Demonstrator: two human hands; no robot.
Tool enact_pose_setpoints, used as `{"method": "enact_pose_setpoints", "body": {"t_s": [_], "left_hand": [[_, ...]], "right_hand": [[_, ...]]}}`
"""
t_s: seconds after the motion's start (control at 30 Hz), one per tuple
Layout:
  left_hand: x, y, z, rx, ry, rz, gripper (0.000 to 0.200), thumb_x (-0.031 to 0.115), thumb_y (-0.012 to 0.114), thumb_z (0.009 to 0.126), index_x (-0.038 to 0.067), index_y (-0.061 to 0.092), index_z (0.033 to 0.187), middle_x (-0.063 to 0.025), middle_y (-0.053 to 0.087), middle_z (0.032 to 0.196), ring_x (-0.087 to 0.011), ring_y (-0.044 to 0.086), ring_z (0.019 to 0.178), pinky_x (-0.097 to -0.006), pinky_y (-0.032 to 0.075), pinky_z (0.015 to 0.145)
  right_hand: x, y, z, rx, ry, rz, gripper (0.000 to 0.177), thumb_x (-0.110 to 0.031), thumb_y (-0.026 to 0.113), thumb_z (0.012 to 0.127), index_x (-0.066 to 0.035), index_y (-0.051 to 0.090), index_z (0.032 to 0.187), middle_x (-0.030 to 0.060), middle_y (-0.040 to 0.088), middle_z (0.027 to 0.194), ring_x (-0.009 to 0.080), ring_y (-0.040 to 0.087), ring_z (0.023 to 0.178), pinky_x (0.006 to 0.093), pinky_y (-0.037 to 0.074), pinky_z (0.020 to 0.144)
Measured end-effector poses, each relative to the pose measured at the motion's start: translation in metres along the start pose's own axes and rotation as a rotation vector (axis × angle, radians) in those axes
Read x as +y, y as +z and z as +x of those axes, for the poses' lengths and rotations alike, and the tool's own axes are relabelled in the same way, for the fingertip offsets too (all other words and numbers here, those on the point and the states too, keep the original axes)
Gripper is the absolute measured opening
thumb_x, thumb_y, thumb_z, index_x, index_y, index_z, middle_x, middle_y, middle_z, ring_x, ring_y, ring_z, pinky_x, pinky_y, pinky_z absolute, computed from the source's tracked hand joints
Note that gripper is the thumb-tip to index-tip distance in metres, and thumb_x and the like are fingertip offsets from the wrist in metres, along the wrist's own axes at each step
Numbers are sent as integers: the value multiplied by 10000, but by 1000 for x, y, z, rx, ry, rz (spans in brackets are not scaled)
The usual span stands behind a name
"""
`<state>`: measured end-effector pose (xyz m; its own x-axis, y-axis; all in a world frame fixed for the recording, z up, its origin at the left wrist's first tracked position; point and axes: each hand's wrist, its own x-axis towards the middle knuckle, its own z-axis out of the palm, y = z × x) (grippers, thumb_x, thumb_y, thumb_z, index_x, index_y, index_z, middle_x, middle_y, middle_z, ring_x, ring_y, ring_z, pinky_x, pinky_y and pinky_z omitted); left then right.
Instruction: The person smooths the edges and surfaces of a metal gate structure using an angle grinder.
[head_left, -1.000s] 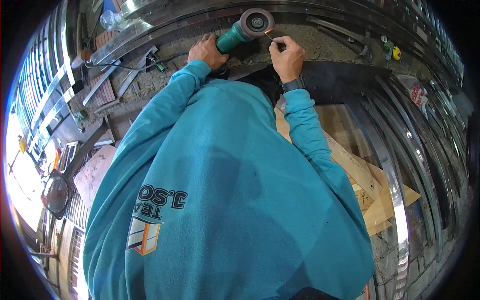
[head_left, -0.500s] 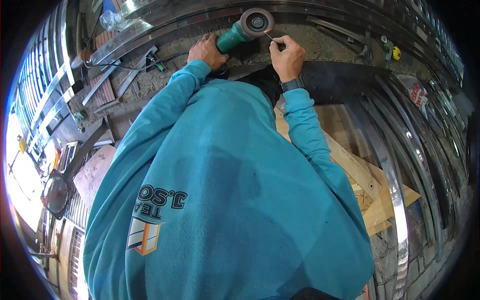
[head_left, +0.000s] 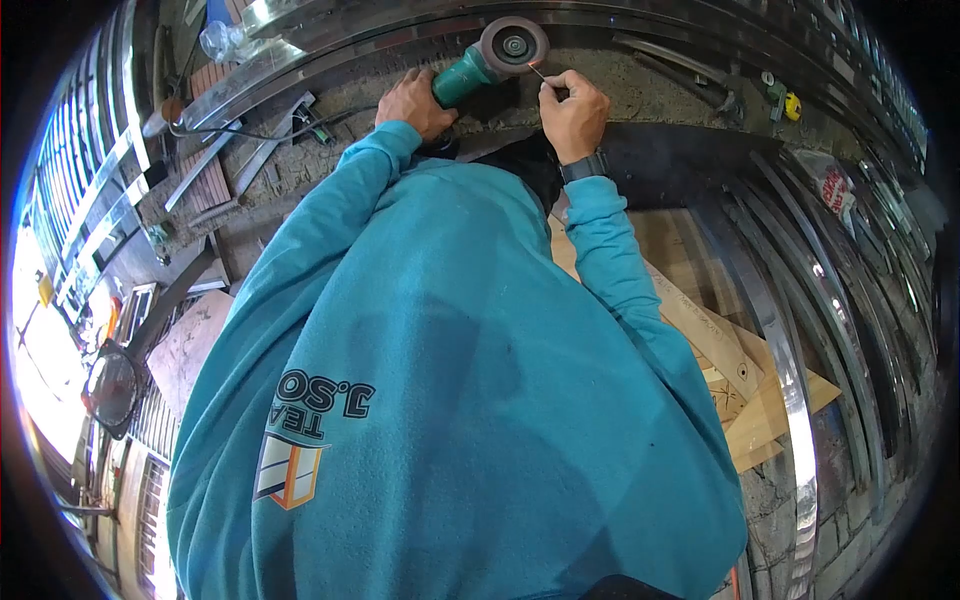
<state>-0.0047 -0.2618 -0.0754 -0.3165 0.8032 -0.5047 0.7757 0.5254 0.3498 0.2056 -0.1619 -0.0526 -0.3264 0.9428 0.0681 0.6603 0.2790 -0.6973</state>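
Note:
My left hand (head_left: pixel 416 104) is wrapped round the green body of an angle grinder (head_left: pixel 463 78), which lies with its round disc (head_left: pixel 514 45) facing up. In a pinch between thumb and fingers, my right hand (head_left: pixel 575 115) holds a thin rod (head_left: pixel 540 74). The rod's tip meets the lower right edge of the disc, where a small orange glow shows. A dark watch (head_left: pixel 585 167) is on my right wrist. Whether the disc is spinning cannot be made out.
Long metal bars (head_left: pixel 800 400) run down the right side, beside wooden boards (head_left: pixel 750 430). A yellow tape measure (head_left: pixel 792 106) sits at upper right. Metal strips (head_left: pixel 265 150) and the grinder's cord (head_left: pixel 240 130) lie at left. A round-faced mesh object (head_left: pixel 112 390) stands lower left.
The orange glow at the rod's tip is smaller and dimmer. Both hands and the angle grinder stay almost in place.

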Motion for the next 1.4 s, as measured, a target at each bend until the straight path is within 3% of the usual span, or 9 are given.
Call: {"method": "enact_pose_setpoints", "body": {"t_s": [1.0, 1.3, 1.4], "left_hand": [[-2, 2, 3, -24, -1, 14, 666, 425, 766, 741, 63, 583, 1269, -156, 599, 1271, -359, 587, 1199, -455, 475, 1042], [-3, 0, 4, -70, -4, -5, 713, 410, 766, 736, 60, 541, 1316, -179, 572, 1352, -385, 564, 1236, -456, 478, 1045], [-4, 2, 4, -29, -3, -7, 696, 422, 767, 737, 55, 562, 1291, -161, 591, 1283, -363, 573, 1219, -461, 476, 1038]], "right_hand": [[-10, -6, -3, -67, 65, 14, 99, -103, 750, 794, -33, 688, 825, 161, 703, 793, 365, 687, 739, 435, 529, 668], [-13, -8, -5, -101, 169, 28, 96, -120, 730, 821, -35, 717, 863, 181, 705, 788, 380, 688, 732, 435, 532, 673], [-10, -7, -6, -82, 159, 71, 112, -125, 736, 819, -40, 731, 892, 179, 712, 798, 388, 688, 739, 434, 534, 684]]}}
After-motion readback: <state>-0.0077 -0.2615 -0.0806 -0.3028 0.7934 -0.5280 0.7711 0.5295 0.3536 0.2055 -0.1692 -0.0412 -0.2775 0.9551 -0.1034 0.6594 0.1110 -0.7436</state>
